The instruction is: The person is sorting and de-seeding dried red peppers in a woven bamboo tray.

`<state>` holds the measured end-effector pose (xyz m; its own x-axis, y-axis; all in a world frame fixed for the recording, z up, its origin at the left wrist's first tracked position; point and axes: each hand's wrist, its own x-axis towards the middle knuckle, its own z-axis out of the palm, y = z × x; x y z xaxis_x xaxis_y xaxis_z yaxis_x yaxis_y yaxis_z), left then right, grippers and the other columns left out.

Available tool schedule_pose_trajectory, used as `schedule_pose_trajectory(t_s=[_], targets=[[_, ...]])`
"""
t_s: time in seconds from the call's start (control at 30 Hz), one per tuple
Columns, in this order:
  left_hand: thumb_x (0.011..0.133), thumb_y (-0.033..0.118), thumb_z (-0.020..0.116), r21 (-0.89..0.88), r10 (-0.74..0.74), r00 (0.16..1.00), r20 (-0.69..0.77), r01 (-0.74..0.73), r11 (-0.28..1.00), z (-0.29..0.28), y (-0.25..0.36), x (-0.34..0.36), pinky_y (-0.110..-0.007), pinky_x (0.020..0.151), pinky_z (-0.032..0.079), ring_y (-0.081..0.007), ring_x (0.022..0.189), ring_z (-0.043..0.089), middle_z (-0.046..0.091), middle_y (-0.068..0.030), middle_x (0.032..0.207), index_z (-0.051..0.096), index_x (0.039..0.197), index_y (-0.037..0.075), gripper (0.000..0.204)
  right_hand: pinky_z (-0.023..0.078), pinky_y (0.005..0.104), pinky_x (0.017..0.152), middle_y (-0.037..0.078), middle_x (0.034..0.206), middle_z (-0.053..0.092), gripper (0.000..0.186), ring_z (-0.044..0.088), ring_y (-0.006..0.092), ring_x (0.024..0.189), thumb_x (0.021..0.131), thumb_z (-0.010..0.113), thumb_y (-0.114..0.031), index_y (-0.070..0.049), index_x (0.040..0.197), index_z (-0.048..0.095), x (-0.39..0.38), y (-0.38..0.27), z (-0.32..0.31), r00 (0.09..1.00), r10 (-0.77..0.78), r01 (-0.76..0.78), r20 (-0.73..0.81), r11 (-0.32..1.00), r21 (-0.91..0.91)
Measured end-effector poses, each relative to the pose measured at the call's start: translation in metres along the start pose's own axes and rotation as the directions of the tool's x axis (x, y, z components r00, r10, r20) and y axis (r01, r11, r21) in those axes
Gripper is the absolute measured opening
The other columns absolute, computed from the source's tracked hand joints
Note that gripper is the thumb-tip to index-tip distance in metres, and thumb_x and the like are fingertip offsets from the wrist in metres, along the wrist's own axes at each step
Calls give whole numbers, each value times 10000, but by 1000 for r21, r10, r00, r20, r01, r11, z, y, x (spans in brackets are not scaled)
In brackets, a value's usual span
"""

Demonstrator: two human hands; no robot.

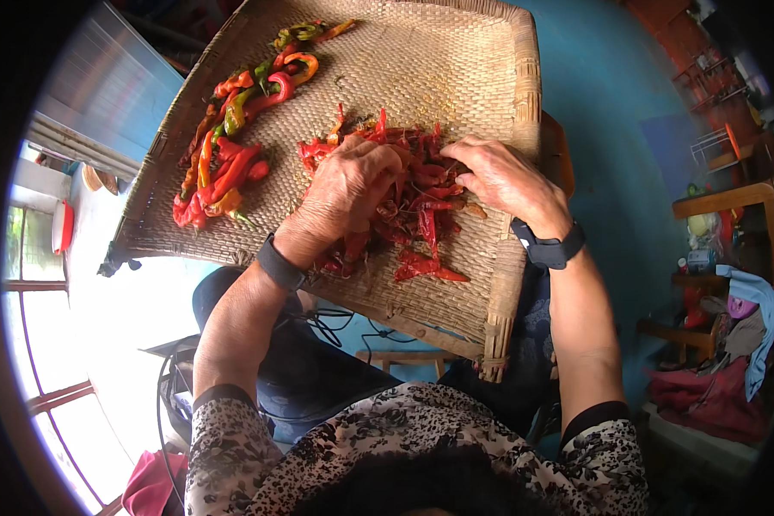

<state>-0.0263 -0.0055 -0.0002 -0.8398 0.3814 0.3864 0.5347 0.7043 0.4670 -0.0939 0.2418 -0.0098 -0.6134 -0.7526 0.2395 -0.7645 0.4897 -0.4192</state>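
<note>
A heap of shrivelled red chili peppers (428,225) lies on a woven tray (387,64) tilted across my lap. My left hand (353,185) is over the heap's left side, its fingers curled down around some of the peppers; the fingertips are hidden. At the heap's right edge, my right hand (503,176) has bent fingers, with index finger and thumb closed at the red peppers there. Exactly which pepper each hand grips is hard to see. Along the tray's left side runs a separate row of fresher chili peppers (232,172), red, orange and green.
The tray's raised rim (527,77) borders the right side. Black cables (331,325) hang below its near edge, by a wooden stool (408,357). A wooden chair (731,202) and piled clothes (714,400) stand at the right. Bright windows (43,344) are on the left.
</note>
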Motion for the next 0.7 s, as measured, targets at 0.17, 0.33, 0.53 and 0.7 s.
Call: schedule_pose_trajectory(t_s=[0.17, 0.33, 0.53, 0.7], targets=[[835, 25, 635, -344, -203, 977, -68, 168, 924, -10, 0, 1, -333, 677, 521, -218, 780, 655, 656, -62, 827, 575, 893, 51, 87, 475, 403, 867, 156, 1064, 620, 297, 585, 330, 995, 838, 642, -123, -25, 1114, 591, 5, -5, -7, 939, 150, -138, 309, 989, -61], [916, -3, 577, -524, -318, 946, -56, 243, 816, -15, -9, -8, -231, 775, 489, -68, 875, 570, 590, 11, 928, 553, 1027, 46, 124, 476, 380, 672, 152, 782, 649, 133, 617, 304, 722, 872, 587, -110, -1, 929, 638, 18, -12, -12, 954, 104, -144, 281, 981, 128], [914, 6, 584, -868, -399, 917, -12, 189, 460, -15, -13, -5, -238, 828, 512, -91, 907, 586, 563, -11, 965, 516, 1107, 36, 207, 482, 284, 574, 48, 681, 606, 194, 581, 134, 618, 938, 562, -174, -5, 984, 644, 4, -1, -28, 963, 268, -261, 33, 895, 361], [902, -13, 590, -892, -391, 920, 33, 204, 404, -12, -12, -1, -255, 853, 519, -115, 931, 600, 553, -8, 979, 518, 1136, 39, 250, 466, 221, 561, 10, 714, 594, 285, 530, 73, 607, 971, 529, -233, 12, 1072, 635, -16, 17, -55, 869, 378, -205, -319, 863, 462]])
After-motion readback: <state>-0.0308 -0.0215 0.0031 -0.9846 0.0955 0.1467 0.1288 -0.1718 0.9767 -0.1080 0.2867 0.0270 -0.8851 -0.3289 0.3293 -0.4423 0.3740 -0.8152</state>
